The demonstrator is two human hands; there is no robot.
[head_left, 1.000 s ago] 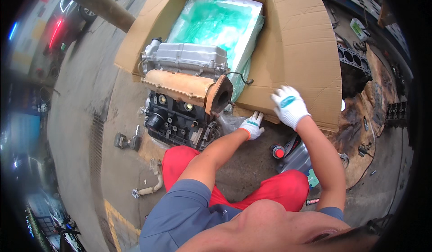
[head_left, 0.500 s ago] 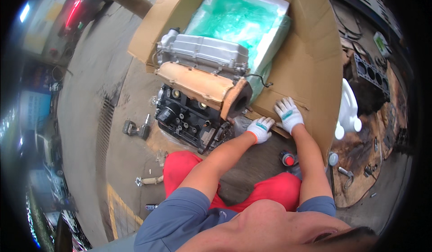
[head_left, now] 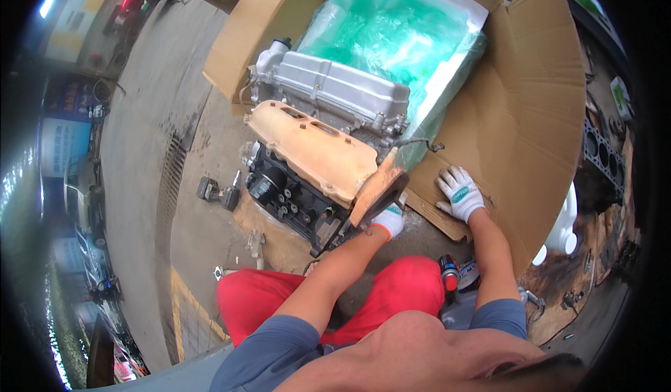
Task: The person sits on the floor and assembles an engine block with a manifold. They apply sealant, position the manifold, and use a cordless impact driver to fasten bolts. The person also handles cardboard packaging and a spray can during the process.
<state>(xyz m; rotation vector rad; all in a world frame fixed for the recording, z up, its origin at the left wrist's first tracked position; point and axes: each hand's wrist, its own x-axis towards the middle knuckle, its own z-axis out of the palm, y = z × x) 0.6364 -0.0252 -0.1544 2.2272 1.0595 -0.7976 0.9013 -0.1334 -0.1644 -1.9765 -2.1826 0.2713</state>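
Observation:
An engine [head_left: 335,88] with a grey metal cover stands at the centre, partly inside a large cardboard box. Along its near side runs a tan heat shield [head_left: 311,147], above a black lower section with a dark round oil filter [head_left: 269,181]. My left hand [head_left: 389,221], in a white knitted glove, is at the engine's near right end, beside the flange; its fingers are largely hidden there. On the cardboard flap [head_left: 437,214] my gloved right hand [head_left: 459,193] lies flat, fingers spread.
Green plastic-wrapped packing [head_left: 398,28] fills the back of the box. A cordless power tool [head_left: 218,193] lies on the floor at left. Beside my right knee is a red-capped spray can [head_left: 449,273]. White jugs [head_left: 561,227] and an engine block [head_left: 604,155] are at right.
My left hand has moved off the cardboard edge and in against the engine's end. The right hand stays on the cardboard. The whole view has shifted, with the engine appearing larger.

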